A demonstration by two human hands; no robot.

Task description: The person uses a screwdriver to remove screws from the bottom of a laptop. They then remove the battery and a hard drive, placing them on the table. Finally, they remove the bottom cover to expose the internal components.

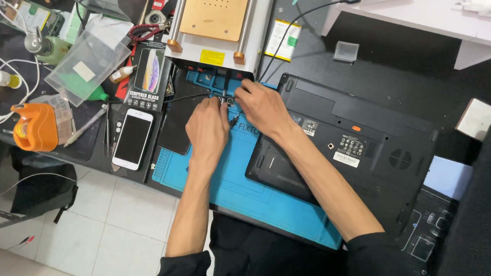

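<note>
**Head view: both hands on a small part at the mat's far edge**

Head camera looks down on a cluttered workbench. The left hand (206,125) and the right hand (262,108) meet over a small dark part (225,102) lying on the blue work mat (237,190), just in front of the metal-framed machine (220,26). Left fingers are curled together, pinched at the part; whether they grip it firmly cannot be told. Right fingers are bent down onto the same spot, their closure likewise unclear. A black laptop (361,148), underside up, lies partly on the mat, beside the right forearm. A white smartphone (132,139) lies face up left of the mat, with an orange tape dispenser (34,127) further left.
</note>
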